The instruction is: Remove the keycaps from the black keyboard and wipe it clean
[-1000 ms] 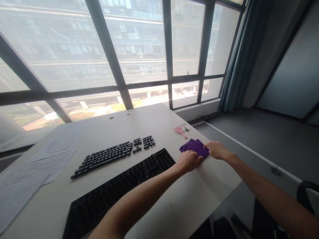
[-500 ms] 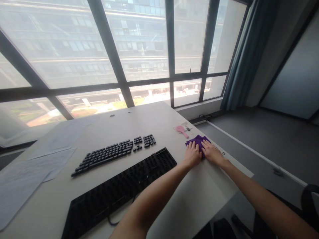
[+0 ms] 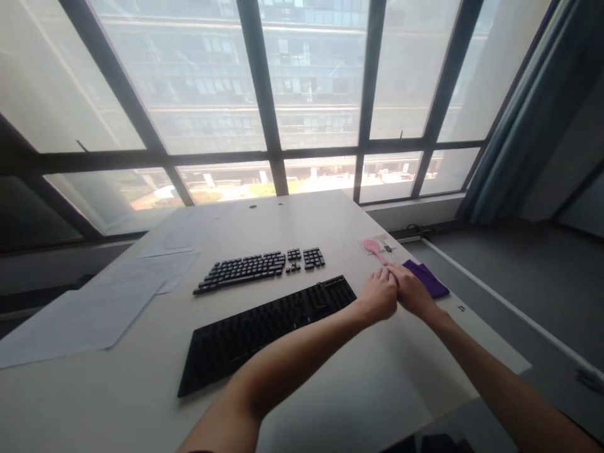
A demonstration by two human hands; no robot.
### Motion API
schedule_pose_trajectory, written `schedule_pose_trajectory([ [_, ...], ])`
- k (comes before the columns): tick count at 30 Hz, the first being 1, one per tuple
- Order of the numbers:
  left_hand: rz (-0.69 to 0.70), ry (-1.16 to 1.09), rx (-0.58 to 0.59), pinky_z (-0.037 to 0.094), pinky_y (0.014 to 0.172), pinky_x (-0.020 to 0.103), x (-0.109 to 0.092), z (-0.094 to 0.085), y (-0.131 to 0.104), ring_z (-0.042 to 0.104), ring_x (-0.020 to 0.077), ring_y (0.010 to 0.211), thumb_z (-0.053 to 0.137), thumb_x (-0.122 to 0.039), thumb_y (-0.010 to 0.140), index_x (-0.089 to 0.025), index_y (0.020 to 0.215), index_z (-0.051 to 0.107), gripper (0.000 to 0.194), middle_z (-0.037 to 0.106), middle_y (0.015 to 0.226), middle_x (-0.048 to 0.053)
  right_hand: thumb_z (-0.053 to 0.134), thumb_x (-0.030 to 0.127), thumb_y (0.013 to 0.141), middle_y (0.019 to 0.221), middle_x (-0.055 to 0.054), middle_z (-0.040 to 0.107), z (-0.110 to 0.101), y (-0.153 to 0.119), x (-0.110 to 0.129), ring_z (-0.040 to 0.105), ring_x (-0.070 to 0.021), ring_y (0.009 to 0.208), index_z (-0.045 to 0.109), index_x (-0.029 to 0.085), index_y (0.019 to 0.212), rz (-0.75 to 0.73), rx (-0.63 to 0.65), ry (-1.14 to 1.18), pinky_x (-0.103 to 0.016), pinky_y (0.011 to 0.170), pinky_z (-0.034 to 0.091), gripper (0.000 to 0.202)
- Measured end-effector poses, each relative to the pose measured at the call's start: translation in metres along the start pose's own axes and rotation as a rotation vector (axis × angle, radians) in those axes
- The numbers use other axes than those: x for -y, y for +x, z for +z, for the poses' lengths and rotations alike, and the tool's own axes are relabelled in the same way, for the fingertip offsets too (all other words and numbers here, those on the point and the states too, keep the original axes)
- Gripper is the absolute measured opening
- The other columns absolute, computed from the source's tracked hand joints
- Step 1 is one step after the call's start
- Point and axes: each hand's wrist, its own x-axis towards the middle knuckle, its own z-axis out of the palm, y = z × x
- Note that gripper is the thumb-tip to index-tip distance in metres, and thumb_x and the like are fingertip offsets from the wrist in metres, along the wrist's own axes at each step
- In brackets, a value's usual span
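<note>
My left hand and my right hand meet above the right side of the desk, touching at the fingers. Both have their fingers curled in; whatever lies inside them, if anything, is hidden. Just right of my right hand, a folded purple cloth lies flat by the desk's edge. Beyond my fingertips is a pink hairbrush, with a small dark item beside it. To the left of my hands lies a black keyboard base without keycaps. Black keycaps are laid out in keyboard order behind it.
Large sheets of paper cover the left part of the white desk. A small dark mark or item is near the right edge. Windows stand behind the desk, and a blue curtain hangs at the right.
Both hands have come off the purple cloth and drawn together to its left, fingers now curled. The cloth looks more neatly folded. My view has turned left.
</note>
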Motion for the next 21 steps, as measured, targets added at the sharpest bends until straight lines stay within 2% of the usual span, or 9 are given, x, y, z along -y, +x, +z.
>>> schedule_pose_trajectory([
  [2,0.008,0.011,-0.076,0.027,0.119,0.042,0.02,-0.027,-0.035,0.034,0.0299,0.141,0.043,-0.019,0.089,-0.004,0.145,0.035,0.059,0.042,0.149,0.021,0.039,0.02,0.094,0.132,-0.019,0.061,0.006,0.009,0.037,0.053,-0.0262,0.127,0.059,0.008,0.13,-0.019,-0.047,0.081,-0.039,0.11,0.039,0.043],
  [4,0.004,0.019,-0.133,0.028,0.119,0.04,0.045,-0.053,-0.079,0.042,0.0267,0.136,0.045,-0.024,0.092,-0.011,0.14,0.045,0.049,0.052,0.141,0.016,0.04,0.024,0.095,0.135,-0.02,0.059,0.018,0.014,0.07,0.051,-0.0288,0.128,0.058,0.008,0.132,-0.029,-0.035,0.104,-0.043,0.11,0.038,0.044],
  [7,-0.128,0.038,-0.245,0.037,0.116,0.042,0.086,-0.077,-0.16,0.047,0.0261,0.133,0.047,-0.026,0.094,-0.016,0.136,0.051,0.043,0.056,0.138,0.011,0.043,0.03,0.096,0.138,-0.021,0.056,0.041,0.015,0.101,0.049,-0.0317,0.131,0.055,0.008,0.135,-0.016,0.028,0.121,-0.046,0.11,0.038,0.047],
  [10,-0.274,0.061,-0.373,0.039,0.114,0.047,0.12,-0.081,-0.25,0.046,0.0254,0.134,0.042,-0.024,0.098,-0.021,0.133,0.054,0.037,0.055,0.14,0.008,0.043,0.034,0.096,0.137,-0.023,0.056,0.061,0.013,0.105,0.049,-0.0341,0.131,0.055,0.008,0.135,0.023,0.052,0.142,-0.048,0.109,0.039,0.049],
  [12,-0.393,0.112,-0.474,0.039,0.113,0.052,0.137,-0.075,-0.307,0.043,0.0273,0.137,0.043,-0.025,0.098,-0.022,0.133,0.054,0.037,0.054,0.141,0.009,0.042,0.035,0.096,0.136,-0.022,0.057,0.07,0.012,0.099,0.05,-0.0334,0.13,0.056,0.009,0.134,0.05,0.052,0.191,-0.048,0.109,0.039,0.048],
  [14,-0.511,0.14,-0.546,0.038,0.113,0.055,0.148,-0.066,-0.352,0.043,0.0284,0.136,0.044,-0.027,0.098,-0.022,0.132,0.056,0.036,0.053,0.142,0.009,0.04,0.036,0.095,0.132,-0.021,0.061,0.075,0.011,0.091,0.056,-0.0318,0.125,0.058,0.008,0.13,0.083,0.09,0.276,-0.045,0.107,0.042,0.048],
  [17,-0.691,0.125,-0.608,0.04,0.111,0.055,0.156,-0.053,-0.391,0.048,0.0296,0.133,0.044,-0.033,0.098,-0.02,0.125,0.062,0.034,0.055,0.14,0.011,0.041,0.042,0.094,0.123,-0.018,0.067,0.079,0.008,0.083,0.063,-0.0304,0.117,0.062,0.01,0.126,0.16,0.148,0.357,-0.043,0.104,0.046,0.05],
  [21,-0.834,-0.032,-0.62,0.041,0.112,0.048,0.155,-0.048,-0.398,0.051,0.0274,0.132,0.04,-0.04,0.099,-0.017,0.123,0.064,0.041,0.055,0.141,0.013,0.041,0.047,0.092,0.134,-0.018,0.061,0.083,0.0,0.085,0.056,-0.032,0.126,0.065,0.01,0.122,0.151,0.098,0.345,-0.045,0.11,0.041,0.053],
])
